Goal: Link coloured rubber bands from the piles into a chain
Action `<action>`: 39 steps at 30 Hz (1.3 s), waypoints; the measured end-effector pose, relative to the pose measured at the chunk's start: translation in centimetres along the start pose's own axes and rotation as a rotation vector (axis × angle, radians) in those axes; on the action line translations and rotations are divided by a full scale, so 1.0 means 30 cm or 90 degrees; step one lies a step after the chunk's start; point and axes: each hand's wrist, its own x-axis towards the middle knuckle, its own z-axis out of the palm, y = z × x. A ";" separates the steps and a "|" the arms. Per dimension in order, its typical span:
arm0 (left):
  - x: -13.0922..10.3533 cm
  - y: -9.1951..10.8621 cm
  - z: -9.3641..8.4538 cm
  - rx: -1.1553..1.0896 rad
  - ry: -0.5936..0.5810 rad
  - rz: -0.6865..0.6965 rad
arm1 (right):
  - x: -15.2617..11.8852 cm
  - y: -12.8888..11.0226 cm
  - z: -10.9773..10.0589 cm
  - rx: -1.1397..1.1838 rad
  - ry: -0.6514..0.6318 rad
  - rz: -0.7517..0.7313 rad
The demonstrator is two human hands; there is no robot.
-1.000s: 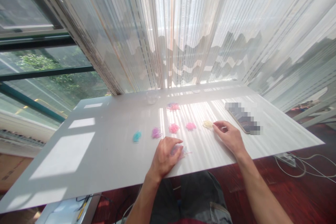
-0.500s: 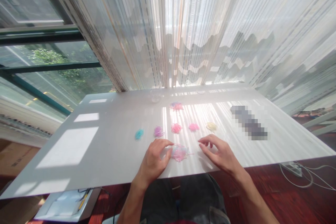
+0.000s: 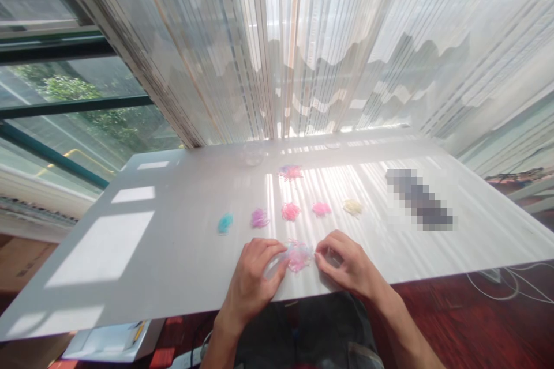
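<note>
In front of me on the table lies a loose pile of mixed pink, lilac and pale blue rubber bands (image 3: 298,258). My left hand (image 3: 258,268) rests at the pile's left edge, thumb and forefinger curved and apart. On the right side, my right hand (image 3: 344,259) has its thumb and fingertips brought together close to the pile; whatever may be between them is too small to make out. Sorted heaps lie in a row beyond: teal bands (image 3: 225,223), purple bands (image 3: 259,218), coral-pink bands (image 3: 290,211), pink bands (image 3: 321,209) and pale yellow bands (image 3: 352,207).
Farther back is another mixed heap (image 3: 291,172), with a clear round container (image 3: 254,155) behind it to the left. A blurred-out dark object (image 3: 419,199) lies on the right of the white table (image 3: 182,259). Curtains (image 3: 320,57) hang along the far edge.
My right hand has moved left to the pile, and its fingertips have closed together. The left hand stays at the pile's left edge. The view has shifted slightly.
</note>
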 end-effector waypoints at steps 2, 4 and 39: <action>0.002 0.003 0.000 0.003 0.005 0.000 | -0.003 0.002 -0.001 0.010 0.008 0.010; 0.002 0.005 0.001 0.005 0.012 0.000 | -0.004 0.001 -0.004 0.014 0.016 0.018; 0.070 0.016 -0.033 -0.124 0.094 -0.018 | -0.008 -0.020 -0.026 0.063 0.041 0.042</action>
